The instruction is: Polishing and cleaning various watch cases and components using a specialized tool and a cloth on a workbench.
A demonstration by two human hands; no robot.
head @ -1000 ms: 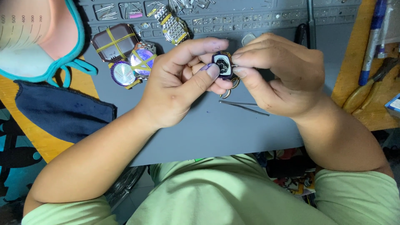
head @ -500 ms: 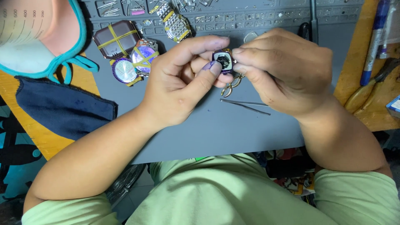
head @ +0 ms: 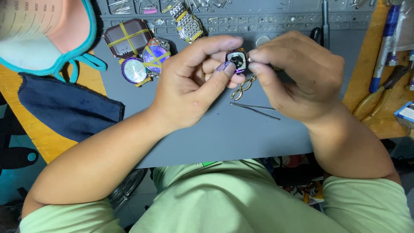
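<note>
- Over the middle of the grey mat-covered worktop (head: 224,138), both hands meet around a small square dark watch case with a purple edge (head: 238,60), held up off the surface.
- Left hand (head: 192,86): clenched on the case, forefinger across its far side and thumb pressed against its near edge.
- Right hand (head: 297,77): pinching the case's right side between thumb and forefinger tips, at or just beside what looks like the crown; whether anything small sits between those fingertips I cannot tell.
- Hanging under the case, a short gold-coloured chain link strap (head: 242,87) dangles free, clear of the worktop.
- Just beneath the hands lies a pair of thin steel tweezers (head: 254,110), untouched.
- Far left on the worktop sit three other watch pieces bound with yellow bands (head: 140,54); a silver metal-bracelet watch (head: 187,23) lies beyond them.
- A dark blue cloth (head: 69,108) rests at the left edge.
- Judging progress: the case shows its inner works, so it looks open and mid-job, with closing up not yet done.
</note>
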